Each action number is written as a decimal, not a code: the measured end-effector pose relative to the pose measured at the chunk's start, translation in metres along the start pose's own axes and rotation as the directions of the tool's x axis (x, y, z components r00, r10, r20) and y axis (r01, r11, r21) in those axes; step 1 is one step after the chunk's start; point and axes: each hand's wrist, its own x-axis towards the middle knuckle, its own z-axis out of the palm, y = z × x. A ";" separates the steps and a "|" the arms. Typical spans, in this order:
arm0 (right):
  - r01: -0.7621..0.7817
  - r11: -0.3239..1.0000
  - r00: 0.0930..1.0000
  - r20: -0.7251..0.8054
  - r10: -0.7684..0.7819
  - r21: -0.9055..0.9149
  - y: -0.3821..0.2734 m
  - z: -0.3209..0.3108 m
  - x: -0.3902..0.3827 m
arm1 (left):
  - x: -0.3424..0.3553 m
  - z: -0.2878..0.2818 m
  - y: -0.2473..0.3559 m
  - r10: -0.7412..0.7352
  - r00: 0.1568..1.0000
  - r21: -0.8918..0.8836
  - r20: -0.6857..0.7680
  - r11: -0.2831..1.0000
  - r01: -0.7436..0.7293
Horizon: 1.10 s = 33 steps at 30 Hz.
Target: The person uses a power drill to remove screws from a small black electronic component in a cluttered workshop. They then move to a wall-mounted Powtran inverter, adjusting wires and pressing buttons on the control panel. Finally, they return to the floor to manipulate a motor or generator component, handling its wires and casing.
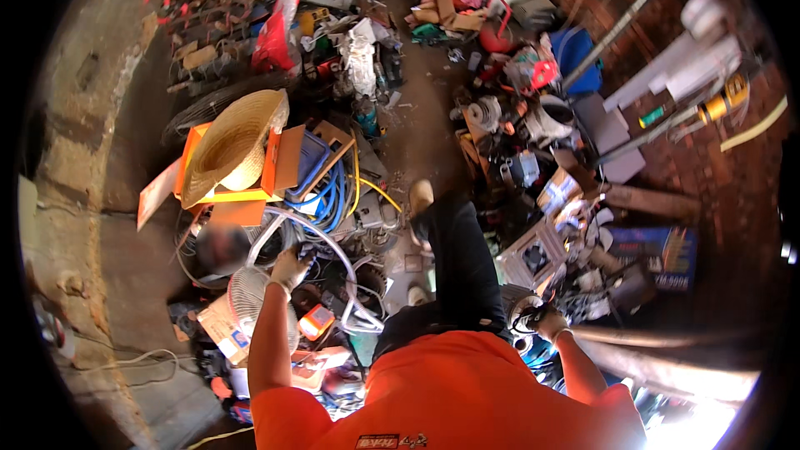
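Observation:
My left hand (291, 270) wears a pale glove and reaches over the heap on the left. Dark shapes at its fingertips blend into the clutter, so whether it grips anything is unclear. Close below it stands a round wire fan guard (248, 293), and a clear grey hose (340, 257) loops past on its right. On the right side my right hand (550, 325), also gloved, is closed at the edge of a round metal machine part (522, 317). An orange-and-white box (316, 322) lies between my left arm and my body.
A straw hat (237, 146) rests in an open orange box (196, 146), beside coiled blue hose (335, 200). Between the heaps runs a strip of floor (429, 108) where my feet stand. Metal poles (612, 33) and a blue bin (577, 58) are at the right.

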 end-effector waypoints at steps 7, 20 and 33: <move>0.178 0.920 0.969 0.226 -0.102 -0.348 -0.015 -0.113 0.209 | 0.006 0.074 -0.017 -0.352 0.934 -0.172 0.065 0.918 0.358; -0.161 0.961 0.904 0.356 0.236 -0.227 -0.119 -0.278 0.512 | 0.251 0.081 0.131 -0.570 0.729 -0.234 0.379 0.703 0.671; 0.326 0.831 0.907 0.397 -0.140 -0.451 -0.315 -0.387 0.803 | 0.247 0.115 0.160 -0.832 0.491 -0.354 0.257 0.392 0.849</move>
